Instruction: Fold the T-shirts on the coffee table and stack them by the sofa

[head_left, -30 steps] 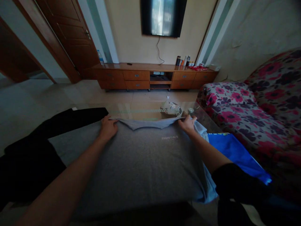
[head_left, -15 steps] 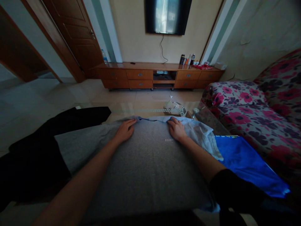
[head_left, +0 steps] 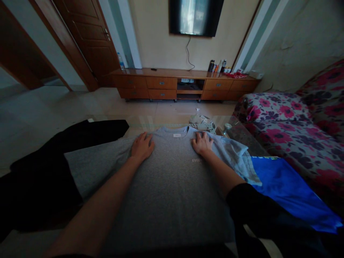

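A grey T-shirt lies spread out before me, its collar at the far end with a white label inside the neckline. Small lettering shows on its chest, partly covered by my right forearm. My left hand rests on the left shoulder of the shirt, fingers spread. On the shoulder at the other side of the collar lies my right hand, its fingers also apart and pressing on the cloth. The shirt's left sleeve is laid out flat, while the right sleeve is wrinkled.
Black clothing lies to the left, and a blue garment to the right. Beyond the collar, a glass tabletop shows, with a small glass jar on the right. A floral sofa and a TV cabinet stand farther off.
The collar has been laid flat, so the neckline and white label now show. Both hands have let go of the neck edge and spread on the shoulders. The view shifted slightly.
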Motion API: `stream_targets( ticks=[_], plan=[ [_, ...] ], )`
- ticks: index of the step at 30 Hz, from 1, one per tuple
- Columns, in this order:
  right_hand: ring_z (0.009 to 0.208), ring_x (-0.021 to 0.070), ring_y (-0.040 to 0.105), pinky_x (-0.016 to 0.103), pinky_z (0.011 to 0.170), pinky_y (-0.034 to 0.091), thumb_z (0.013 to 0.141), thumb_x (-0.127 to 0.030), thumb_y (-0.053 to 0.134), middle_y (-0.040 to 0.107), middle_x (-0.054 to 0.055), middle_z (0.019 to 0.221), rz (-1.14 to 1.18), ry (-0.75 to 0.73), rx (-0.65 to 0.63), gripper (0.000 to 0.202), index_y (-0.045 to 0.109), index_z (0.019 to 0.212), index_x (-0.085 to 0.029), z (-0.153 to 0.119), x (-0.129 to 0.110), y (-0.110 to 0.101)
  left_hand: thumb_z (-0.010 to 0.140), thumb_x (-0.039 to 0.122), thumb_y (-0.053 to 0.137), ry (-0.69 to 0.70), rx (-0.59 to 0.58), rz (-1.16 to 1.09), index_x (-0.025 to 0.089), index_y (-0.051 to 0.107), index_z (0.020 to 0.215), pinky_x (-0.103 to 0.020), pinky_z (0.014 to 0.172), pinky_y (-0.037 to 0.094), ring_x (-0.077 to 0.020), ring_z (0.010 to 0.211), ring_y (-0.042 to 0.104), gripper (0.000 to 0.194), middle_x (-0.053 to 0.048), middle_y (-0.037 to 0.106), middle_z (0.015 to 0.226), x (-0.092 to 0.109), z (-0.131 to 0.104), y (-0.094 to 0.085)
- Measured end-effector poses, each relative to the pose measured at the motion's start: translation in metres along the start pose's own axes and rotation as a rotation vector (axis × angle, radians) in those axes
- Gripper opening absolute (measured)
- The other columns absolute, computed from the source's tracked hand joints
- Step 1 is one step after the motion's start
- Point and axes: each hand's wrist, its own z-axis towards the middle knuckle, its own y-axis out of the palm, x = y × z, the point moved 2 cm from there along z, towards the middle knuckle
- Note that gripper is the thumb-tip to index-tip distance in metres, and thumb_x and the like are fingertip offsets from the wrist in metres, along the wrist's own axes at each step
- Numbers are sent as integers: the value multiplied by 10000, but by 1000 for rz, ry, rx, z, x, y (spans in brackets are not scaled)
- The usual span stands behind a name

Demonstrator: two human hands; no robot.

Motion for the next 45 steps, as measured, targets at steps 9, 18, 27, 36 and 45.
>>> stream_targets(
  ticks=[9, 18, 27, 36, 45],
  plan=[
    [1573, 349, 93, 657, 1211, 108, 1055, -533, 264, 159, 120, 1716, -29, -36, -122, 600, 398, 1567, -251, -43, 13, -40, 949, 362, 432, -97, 96, 105, 169, 669, 1236, -519, 1084, 371, -372, 1252, 544, 419, -209, 633, 1283, 20, -49, -70],
    [1566, 405, 61, 704, 1179, 111, 987, -493, 445, 89, 165, 1716, 56, 264, -26, 633, 421, 1554, -212, -145, 44, -85, 875, 412, 536, -413, 191, 175, 111, 556, 1344, -612, 1056, 346, -431, 1327, 417, 557, -262, 465, 1462, -5, -146, -158],
    [1359, 462, 465, 688, 1059, 371, 837, -515, 634, 492, 265, 1478, 284, 617, 117, 762, 455, 1502, -189, -214, 157, -110, 741, 566, 694, -802, 201, -171, 144, 488, 1417, -562, 996, 453, -444, 1292, 500, 823, -260, 514, 1407, -85, -239, -182],
    [1187, 395, 652, 495, 987, 517, 882, -477, 614, 707, 267, 1158, 337, 578, 91, 465, 710, 1114, -86, -198, 202, -90, 615, 435, 803, -935, 200, -517, 71, 700, 1085, -433, 860, 564, -378, 999, 722, 603, -199, 758, 963, -103, -222, -168],
    [1044, 361, 704, 445, 883, 551, 843, -465, 625, 738, 225, 1012, 442, 597, 213, 371, 720, 966, -128, -166, 200, -78, 664, 339, 764, -980, 257, -582, 122, 735, 899, -425, 835, 570, -320, 875, 731, 321, -119, 742, 793, -91, -214, -159]
  ],
)
